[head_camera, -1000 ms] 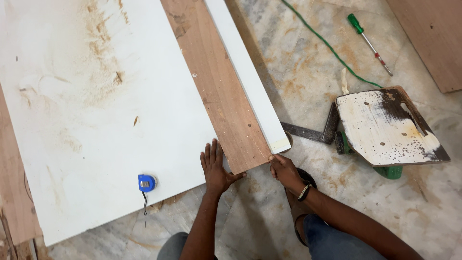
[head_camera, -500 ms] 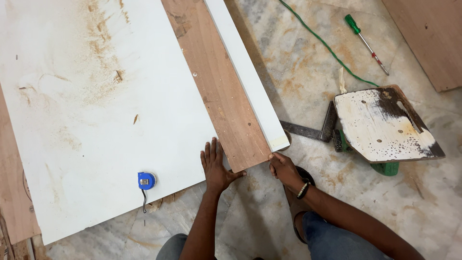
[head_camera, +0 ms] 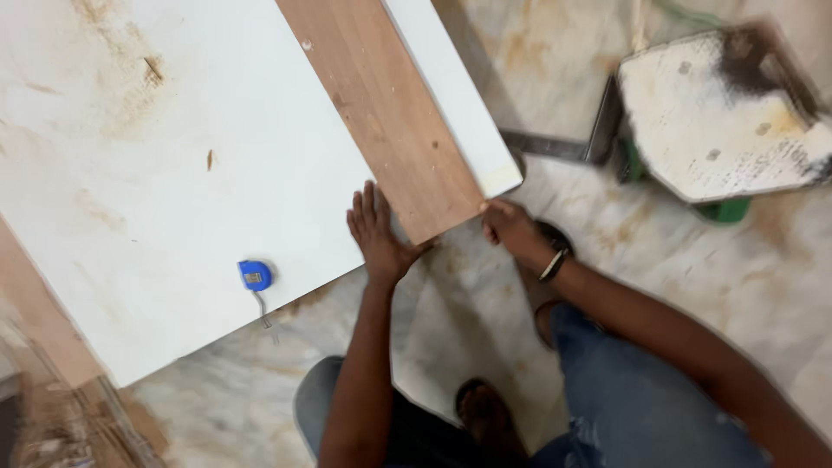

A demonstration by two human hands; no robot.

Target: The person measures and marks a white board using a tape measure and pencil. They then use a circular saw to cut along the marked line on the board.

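Kneeling on the pale marble floor (head_camera: pixel 693 286), the person presses the left hand (head_camera: pixel 379 232) flat, fingers spread, where the near end of the long brown wooden plank (head_camera: pixel 390 113) meets the edge of the large white laminated board (head_camera: pixel 156 156). The right hand (head_camera: pixel 511 227), at about three o'clock from the left, curls its fingers on the plank's near right corner; a dark band circles that wrist. Along the plank's right side lies a narrow white strip (head_camera: pixel 459 113), touching it. A small blue tape measure (head_camera: pixel 255 275) rests on the white board at nine o'clock from the left hand. At two o'clock stands a paint-stained white stool on green legs (head_camera: pixel 711 130), with a grey metal square (head_camera: pixel 555 146) on the floor just beside it.
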